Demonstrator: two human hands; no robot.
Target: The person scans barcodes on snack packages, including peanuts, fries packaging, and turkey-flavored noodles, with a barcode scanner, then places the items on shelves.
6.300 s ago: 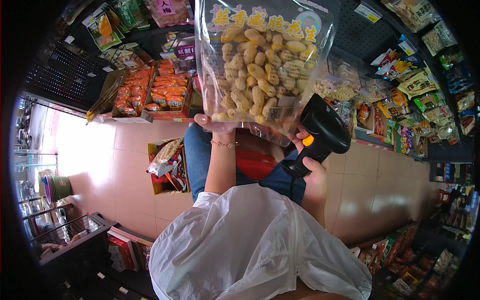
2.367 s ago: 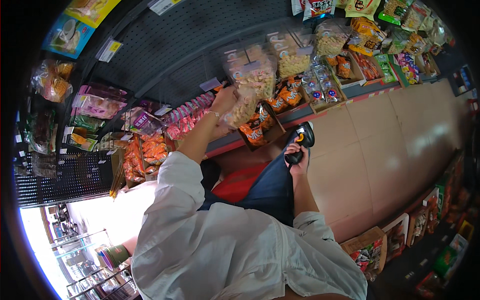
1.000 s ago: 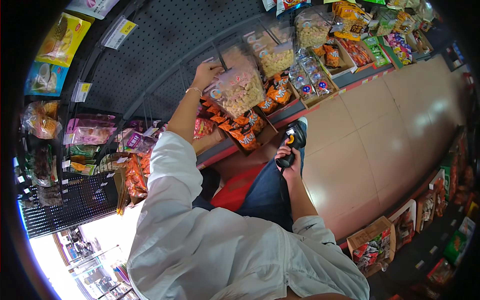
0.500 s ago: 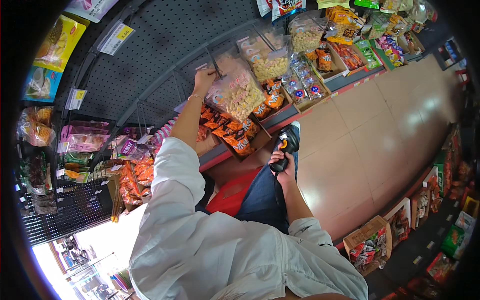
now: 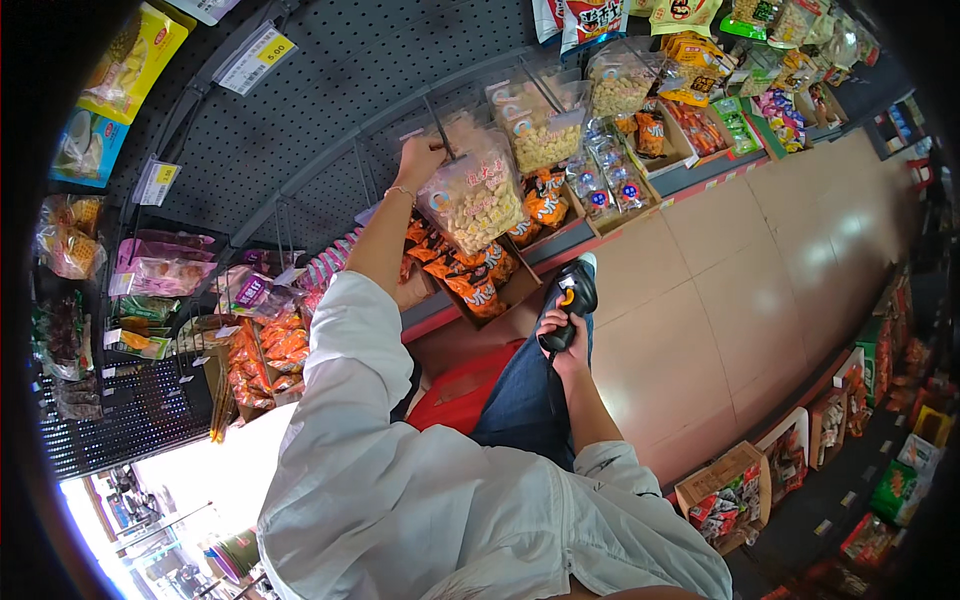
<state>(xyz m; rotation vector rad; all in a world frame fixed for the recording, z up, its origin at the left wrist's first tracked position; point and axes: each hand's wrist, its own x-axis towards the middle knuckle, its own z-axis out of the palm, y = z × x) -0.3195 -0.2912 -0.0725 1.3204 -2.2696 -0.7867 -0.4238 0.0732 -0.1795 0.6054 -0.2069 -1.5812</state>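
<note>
My left hand (image 5: 421,162) reaches up to the rack. Its fingers are pinched at the top edge of a clear bag of pale, puffed snack pieces (image 5: 478,200), beside the metal hook (image 5: 440,128); the fingertips are partly hidden. A similar clear snack bag (image 5: 545,135) hangs just to the right. Low in front of my legs, my right hand (image 5: 566,342) is wrapped around the handle of a black handheld barcode scanner (image 5: 574,285) with a yellow trigger. A dark cord runs down from its handle.
Under the hanging bags stand open cartons of orange snack packets (image 5: 480,290) and clear packets (image 5: 610,180). A perforated dark back panel (image 5: 300,110) carries price tags (image 5: 255,60). Tiled floor (image 5: 700,290) lies to the right, with a carton of packets (image 5: 725,500) on the opposite shelf.
The snack bag at my left hand hangs a little differently, its front now more squarely toward me. My left hand stays at its top, and the scanner has tilted slightly in my right hand.
</note>
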